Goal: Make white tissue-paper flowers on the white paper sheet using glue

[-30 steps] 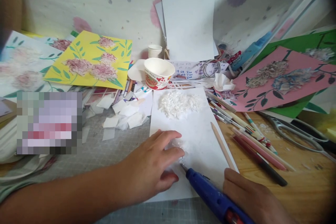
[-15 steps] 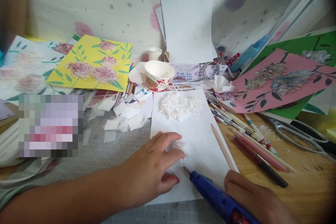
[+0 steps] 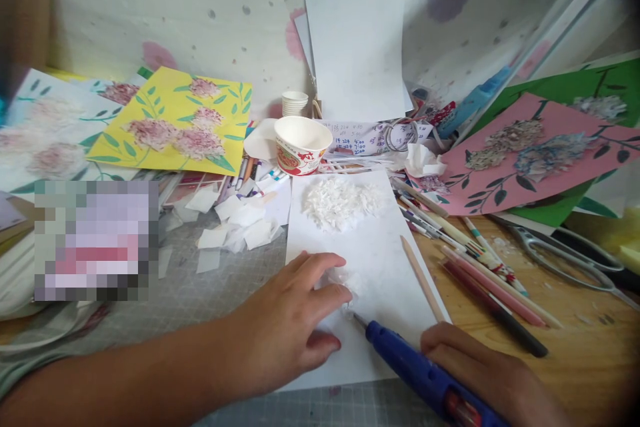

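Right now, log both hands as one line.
left hand: open over white paper sheet | right hand: gripping blue glue gun | metal nozzle: beside left hand | white petal-like pile: on sheet, beyond left hand

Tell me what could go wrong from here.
The metal tip of the blue tool sits close to the left hand; if hot, a slip of the right hand might burn it. The loose paper squares left of the white sheet could scatter if the left forearm brushes them.
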Demonstrator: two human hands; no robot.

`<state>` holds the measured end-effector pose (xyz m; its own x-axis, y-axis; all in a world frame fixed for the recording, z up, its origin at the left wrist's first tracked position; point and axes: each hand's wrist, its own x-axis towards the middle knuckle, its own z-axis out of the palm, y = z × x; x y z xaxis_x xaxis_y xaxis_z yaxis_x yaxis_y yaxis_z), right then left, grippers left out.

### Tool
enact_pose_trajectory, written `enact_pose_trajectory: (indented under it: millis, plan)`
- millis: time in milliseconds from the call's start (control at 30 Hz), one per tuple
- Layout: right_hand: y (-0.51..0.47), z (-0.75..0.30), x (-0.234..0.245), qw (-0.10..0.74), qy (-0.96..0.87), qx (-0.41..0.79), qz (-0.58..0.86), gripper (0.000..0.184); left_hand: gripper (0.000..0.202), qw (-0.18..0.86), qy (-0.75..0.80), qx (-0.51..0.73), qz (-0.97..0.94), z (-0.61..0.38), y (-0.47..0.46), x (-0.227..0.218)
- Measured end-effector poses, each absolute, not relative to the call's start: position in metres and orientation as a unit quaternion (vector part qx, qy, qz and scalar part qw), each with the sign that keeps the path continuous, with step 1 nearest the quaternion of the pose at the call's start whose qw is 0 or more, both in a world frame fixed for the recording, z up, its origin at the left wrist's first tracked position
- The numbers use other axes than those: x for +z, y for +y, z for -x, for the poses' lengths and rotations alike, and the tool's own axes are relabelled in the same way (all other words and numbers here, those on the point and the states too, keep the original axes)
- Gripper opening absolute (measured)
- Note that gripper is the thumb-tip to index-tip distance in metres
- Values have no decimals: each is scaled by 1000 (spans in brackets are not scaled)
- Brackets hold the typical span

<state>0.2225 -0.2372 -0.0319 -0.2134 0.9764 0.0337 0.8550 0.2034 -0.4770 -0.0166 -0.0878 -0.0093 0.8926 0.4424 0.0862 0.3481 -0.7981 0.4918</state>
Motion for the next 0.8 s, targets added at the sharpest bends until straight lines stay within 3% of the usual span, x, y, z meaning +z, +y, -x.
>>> enact_pose_trajectory:
  millis: [133,800]
  plan:
    - [-234,-226,-23,145,-774,173,592,5,42,239,209,93,-944,17,-87,-9]
    - [-229,-222,-12,106,-767,222,592,11,44,240,211,102,-942,16,-87,-12]
